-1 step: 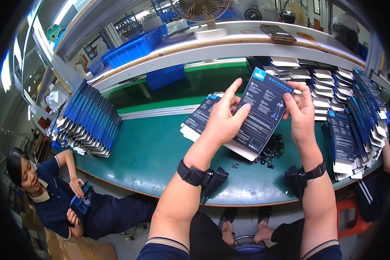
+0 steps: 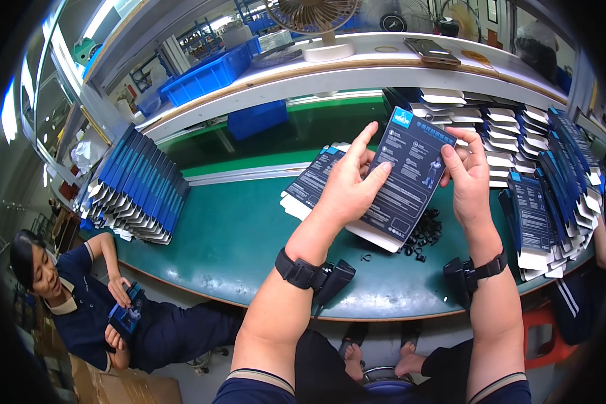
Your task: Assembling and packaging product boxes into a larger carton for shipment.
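Note:
Between my two hands is a flat dark blue carton [image 2: 411, 182], tilted, its printed face toward me and a white end flap at the lower edge. My left hand [image 2: 350, 182] grips its left side, thumb lying on the face. At the upper right edge, my right hand [image 2: 468, 172] holds it with thumb in front and fingers curled behind. Another dark carton [image 2: 313, 178] lies on the table, partly covered by my left hand and wrist. Small black clips [image 2: 425, 232] are heaped under the held carton, which hides part of them.
A row of cartons [image 2: 138, 182] stands at the left of the green table [image 2: 249, 236]. More cartons [image 2: 539, 202] are stacked at the right. A shelf [image 2: 357, 60] spans the back, bearing a fan [image 2: 323, 40] and a blue bin [image 2: 209, 74]. A co-worker [image 2: 81, 296] sits at lower left, holding a carton.

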The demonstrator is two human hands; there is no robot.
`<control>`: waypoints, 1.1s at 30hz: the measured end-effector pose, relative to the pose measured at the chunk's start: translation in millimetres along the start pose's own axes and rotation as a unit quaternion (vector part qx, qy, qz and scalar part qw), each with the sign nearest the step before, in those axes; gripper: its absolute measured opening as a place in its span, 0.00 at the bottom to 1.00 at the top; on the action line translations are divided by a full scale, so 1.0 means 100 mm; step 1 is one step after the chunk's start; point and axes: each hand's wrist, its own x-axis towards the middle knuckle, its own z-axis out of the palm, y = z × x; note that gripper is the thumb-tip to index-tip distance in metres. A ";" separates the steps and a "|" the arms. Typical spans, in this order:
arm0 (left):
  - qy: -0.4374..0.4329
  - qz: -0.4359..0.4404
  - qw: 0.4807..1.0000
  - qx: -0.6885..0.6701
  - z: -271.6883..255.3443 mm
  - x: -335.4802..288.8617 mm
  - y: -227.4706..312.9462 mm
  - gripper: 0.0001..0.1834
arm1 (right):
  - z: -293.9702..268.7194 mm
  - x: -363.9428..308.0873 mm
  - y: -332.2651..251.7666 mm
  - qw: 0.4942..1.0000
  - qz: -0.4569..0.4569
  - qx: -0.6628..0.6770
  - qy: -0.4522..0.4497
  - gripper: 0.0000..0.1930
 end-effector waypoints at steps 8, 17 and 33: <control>-0.023 0.033 0.991 -0.126 0.08 0.00 0.00 0.35 | -0.03 0.04 0.00 0.999 0.023 -0.003 -0.023 0.17; 0.072 0.047 0.990 -0.108 0.21 0.02 -0.09 0.50 | 0.06 -0.19 -0.09 0.906 -0.107 -0.392 -0.116 0.40; 0.013 -0.007 0.997 -0.070 0.17 0.02 -0.18 0.37 | -0.57 -0.66 -0.81 0.765 -0.061 -0.636 -0.083 0.37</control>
